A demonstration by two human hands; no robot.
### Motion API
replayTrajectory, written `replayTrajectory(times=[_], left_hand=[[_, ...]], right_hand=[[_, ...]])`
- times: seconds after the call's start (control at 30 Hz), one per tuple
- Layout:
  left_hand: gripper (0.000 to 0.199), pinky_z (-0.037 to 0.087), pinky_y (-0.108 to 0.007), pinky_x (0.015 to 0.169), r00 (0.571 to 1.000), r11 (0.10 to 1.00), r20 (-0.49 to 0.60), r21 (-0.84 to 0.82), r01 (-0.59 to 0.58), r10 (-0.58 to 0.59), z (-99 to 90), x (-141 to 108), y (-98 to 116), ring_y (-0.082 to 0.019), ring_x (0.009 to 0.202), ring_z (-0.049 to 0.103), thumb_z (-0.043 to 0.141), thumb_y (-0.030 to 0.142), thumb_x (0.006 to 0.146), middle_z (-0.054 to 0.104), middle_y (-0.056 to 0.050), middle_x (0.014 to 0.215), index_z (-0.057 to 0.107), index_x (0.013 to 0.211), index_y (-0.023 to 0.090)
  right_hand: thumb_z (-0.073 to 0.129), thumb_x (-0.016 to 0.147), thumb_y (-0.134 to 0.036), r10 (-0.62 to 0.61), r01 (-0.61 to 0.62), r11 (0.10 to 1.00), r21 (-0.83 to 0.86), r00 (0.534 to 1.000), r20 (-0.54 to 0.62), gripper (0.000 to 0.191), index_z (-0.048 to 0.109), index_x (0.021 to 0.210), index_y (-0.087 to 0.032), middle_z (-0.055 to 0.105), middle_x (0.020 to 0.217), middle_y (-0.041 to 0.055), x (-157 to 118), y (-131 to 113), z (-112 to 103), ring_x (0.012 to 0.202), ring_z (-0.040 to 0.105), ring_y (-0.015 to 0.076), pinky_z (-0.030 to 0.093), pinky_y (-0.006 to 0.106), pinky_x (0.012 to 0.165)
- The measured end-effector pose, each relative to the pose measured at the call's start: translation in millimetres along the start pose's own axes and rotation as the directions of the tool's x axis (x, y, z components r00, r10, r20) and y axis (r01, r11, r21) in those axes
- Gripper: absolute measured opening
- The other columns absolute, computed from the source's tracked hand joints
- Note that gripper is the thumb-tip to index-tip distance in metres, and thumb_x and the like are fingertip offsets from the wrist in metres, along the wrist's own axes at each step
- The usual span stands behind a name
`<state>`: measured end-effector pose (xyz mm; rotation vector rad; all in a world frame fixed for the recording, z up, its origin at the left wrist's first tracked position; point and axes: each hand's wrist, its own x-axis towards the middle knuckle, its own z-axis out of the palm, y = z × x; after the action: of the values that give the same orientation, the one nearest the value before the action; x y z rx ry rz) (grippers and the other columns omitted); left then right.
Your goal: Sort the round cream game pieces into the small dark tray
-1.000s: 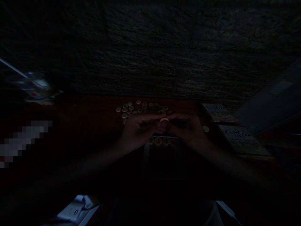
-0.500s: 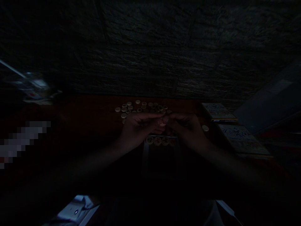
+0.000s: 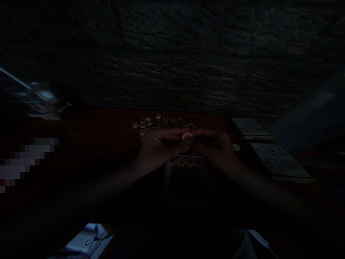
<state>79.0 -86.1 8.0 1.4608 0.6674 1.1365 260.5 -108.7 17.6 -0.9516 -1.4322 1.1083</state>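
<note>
Pinching a small round disc (image 3: 187, 136) between them, two bare hands meet in the dim middle of the view, above a dark red table (image 3: 107, 124). The left hand (image 3: 156, 149) comes in from the lower left, the right hand (image 3: 217, 147) from the lower right; their fingers close in on the disc from either side, index fingers along its far edge and thumbs at its near edge. Neither hand is clearly nearer, and how they share the grip is too dark to tell. The disc has no long axis; its face, with a red character, tilts up toward the viewer.

Just this side of the disc lies a shallow tray (image 3: 167, 180), with a row of four discs (image 3: 181, 161) side by side along its far edge, marked faces up — so the held disc shows just beyond that row, roughly over its middle. How high it is held, I cannot tell.

Behind the hands is a loose scatter of discs (image 3: 165, 119), some marked, some plain, partly hidden by the left hand. A lone pale disc (image 3: 236, 147) sits just right of the right hand — beside two flat boxes (image 3: 279, 160). A stone wall (image 3: 161, 70) rises behind; far left stands something of clear plastic (image 3: 44, 99).
</note>
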Motion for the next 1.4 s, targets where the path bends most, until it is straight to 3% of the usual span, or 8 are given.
replayTrajectory(times=[0.23, 0.37, 0.7, 1.0, 1.23, 1.4], left_hand=[[0.040, 0.066, -0.030, 0.076, 0.995, 0.987, 0.039, 0.131, -0.097, 0.092, -1.1, -1.5, -3.0, -0.021, 0.083, 0.080, 0.084, 0.022, 0.078, 0.083, -0.006, 0.096, 0.076, 0.117, 0.019], [0.040, 0.067, -0.031, 0.079, 0.994, 0.984, 0.034, 0.141, -0.105, 0.101, -1.6, -2.1, -4.3, -0.021, 0.083, 0.080, 0.084, 0.023, 0.078, 0.083, -0.006, 0.097, 0.077, 0.117, 0.020], [0.040, 0.068, -0.035, 0.077, 1.000, 1.000, -0.002, 0.001, 0.002, -0.002, 1.7, -2.2, 2.0, -0.024, 0.081, 0.081, 0.087, 0.029, 0.076, 0.083, -0.006, 0.094, 0.077, 0.113, 0.018], [0.029, 0.070, -0.037, 0.075, 0.997, 0.993, -0.043, -0.098, 0.061, -0.066, 3.6, -1.1, 4.6, -0.025, 0.080, 0.081, 0.082, 0.033, 0.082, 0.083, -0.009, 0.094, 0.080, 0.105, 0.016], [0.031, 0.068, -0.031, 0.075, 1.000, 1.000, 0.017, 0.012, 0.001, -0.001, 3.0, -3.7, -1.1, -0.023, 0.080, 0.080, 0.086, 0.023, 0.076, 0.083, -0.006, 0.091, 0.078, 0.106, 0.017], [0.035, 0.064, -0.023, 0.069, 0.995, 0.993, 0.054, 0.073, -0.093, 0.089, -0.4, -2.1, -4.3, -0.019, 0.078, 0.080, 0.084, 0.016, 0.077, 0.083, -0.004, 0.087, 0.077, 0.111, 0.018]], right_hand=[[0.090, 0.071, -0.038, -0.014, 0.013, 1.000, -0.017, 0.999, -0.032, 0.024, 0.080, 0.084, -0.020, 0.078, 0.077, 0.0027, -0.5, 4.2, -2.9, 0.064, 0.070, 0.0146, 0.057, 0.025, 0.060], [0.087, 0.075, -0.038, 0.003, -0.004, 1.000, -0.008, 1.000, -0.023, 0.020, 0.080, 0.083, -0.021, 0.076, 0.072, 0.0013, -0.9, 3.0, -2.7, 0.058, 0.066, 0.0121, 0.053, 0.022, 0.055], [0.082, 0.079, -0.049, 0.047, -0.047, 0.999, -0.012, 0.999, 0.007, 0.032, 0.080, 0.088, -0.019, 0.072, 0.070, 0.0013, -0.5, -0.8, -2.5, 0.056, 0.062, 0.0115, 0.051, 0.023, 0.053], [0.078, 0.083, -0.051, 0.003, -0.006, 0.996, -0.086, 0.999, -0.032, 0.032, 0.080, 0.083, -0.018, 0.067, 0.061, -0.0003, -1.8, 1.3, -3.1, 0.052, 0.059, 0.0109, 0.046, 0.022, 0.049], [0.084, 0.077, -0.048, 0.007, -0.012, 0.997, -0.070, 0.997, -0.080, 0.029, 0.078, 0.076, -0.019, 0.074, 0.070, 0.0023, -2.3, 2.3, -0.7, 0.058, 0.065, 0.0135, 0.051, 0.024, 0.054], [0.089, 0.072, -0.040, -0.007, 0.007, 0.999, -0.039, 1.000, -0.015, 0.025, 0.078, 0.078, -0.018, 0.075, 0.069, 0.0011, -1.0, 0.5, -0.5, 0.059, 0.066, 0.0123, 0.053, 0.023, 0.056]])
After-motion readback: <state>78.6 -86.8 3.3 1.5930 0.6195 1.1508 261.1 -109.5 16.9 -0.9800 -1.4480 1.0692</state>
